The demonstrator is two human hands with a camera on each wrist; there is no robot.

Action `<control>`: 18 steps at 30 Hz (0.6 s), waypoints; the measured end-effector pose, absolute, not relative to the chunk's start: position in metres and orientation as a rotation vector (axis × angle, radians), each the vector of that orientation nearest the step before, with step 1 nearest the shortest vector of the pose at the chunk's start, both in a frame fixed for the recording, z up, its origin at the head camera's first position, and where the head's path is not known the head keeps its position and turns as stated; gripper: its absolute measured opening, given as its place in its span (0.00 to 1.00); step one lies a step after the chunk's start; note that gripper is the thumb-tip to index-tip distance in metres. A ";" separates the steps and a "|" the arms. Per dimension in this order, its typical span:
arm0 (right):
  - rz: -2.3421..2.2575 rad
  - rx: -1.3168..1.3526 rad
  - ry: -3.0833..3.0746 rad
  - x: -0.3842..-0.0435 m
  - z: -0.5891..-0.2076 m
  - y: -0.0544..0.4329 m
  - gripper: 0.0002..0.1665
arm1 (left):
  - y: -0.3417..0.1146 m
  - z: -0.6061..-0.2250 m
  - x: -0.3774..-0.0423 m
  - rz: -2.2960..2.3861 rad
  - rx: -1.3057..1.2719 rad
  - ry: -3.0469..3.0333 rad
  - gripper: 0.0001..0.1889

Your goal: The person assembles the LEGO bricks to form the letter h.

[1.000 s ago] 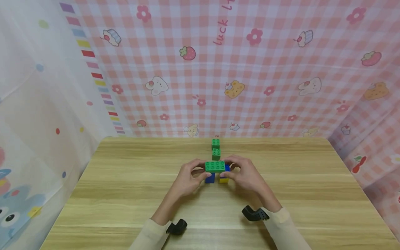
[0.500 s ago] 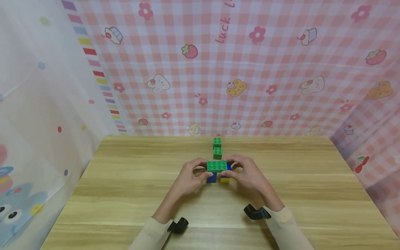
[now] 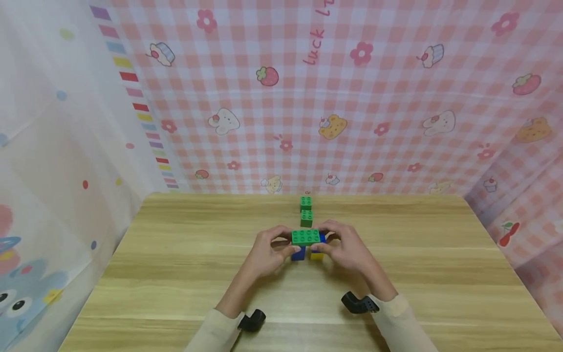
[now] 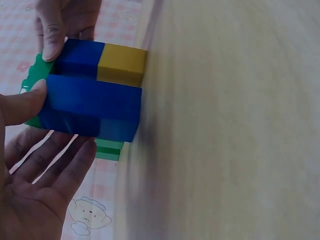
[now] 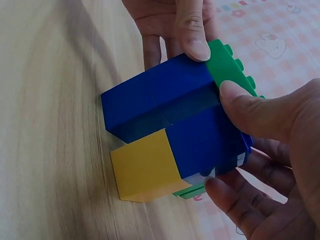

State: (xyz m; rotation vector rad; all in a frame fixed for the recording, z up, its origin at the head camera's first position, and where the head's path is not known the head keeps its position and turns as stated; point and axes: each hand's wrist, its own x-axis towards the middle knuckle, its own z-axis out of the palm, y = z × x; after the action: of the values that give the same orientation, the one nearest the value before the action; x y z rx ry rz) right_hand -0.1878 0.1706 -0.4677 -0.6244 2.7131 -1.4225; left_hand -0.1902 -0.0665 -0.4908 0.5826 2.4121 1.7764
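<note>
A long green toy building brick (image 3: 305,237), studs up, lies across two upright stacks like a bridge. The left stack is a pair of blue bricks (image 4: 90,107). On the right, a blue brick (image 5: 207,140) sits above a yellow brick (image 5: 147,167) at the table. My left hand (image 3: 266,252) grips the left end, thumb on the near side and fingers behind. With the same kind of hold, my right hand (image 3: 347,244) grips the right end, its thumb over the seam of green and blue. More blue shows behind the right stack.
Behind the bridge stand two small green bricks (image 3: 306,218), one in back of the other. The wooden table (image 3: 184,274) ends at a pink checked cloth (image 3: 246,146). Each sleeve carries a black wrist mount (image 3: 360,303).
Both hands keep their hold on the bricks with hardly any movement. Only the head view shifts slightly.
</note>
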 end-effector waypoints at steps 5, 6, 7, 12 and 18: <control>-1.413 -0.618 2.729 -0.187 -0.467 0.169 0.18 | -0.065 -0.492 -0.189 1.788 0.582 2.417 0.13; -1.410 -0.620 2.733 -0.187 -0.468 0.169 0.17 | -0.065 -0.493 -0.189 1.789 0.579 2.417 0.13; -1.409 -0.619 2.738 -0.186 -0.468 0.168 0.17 | -0.065 -0.493 -0.189 1.790 0.575 2.416 0.13; -1.429 -0.617 2.747 -0.186 -0.471 0.167 0.17 | -0.065 -0.495 -0.189 1.819 0.573 2.407 0.14; -1.511 -0.608 2.694 -0.185 -0.477 0.167 0.16 | -0.064 -0.501 -0.190 1.878 0.553 2.347 0.15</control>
State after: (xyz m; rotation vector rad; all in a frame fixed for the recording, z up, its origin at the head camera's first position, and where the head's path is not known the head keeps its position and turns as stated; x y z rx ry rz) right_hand -0.1854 0.1674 -0.4771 -0.6083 2.6943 -1.5114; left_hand -0.1900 -0.0637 -0.5005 0.5532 2.3470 1.8783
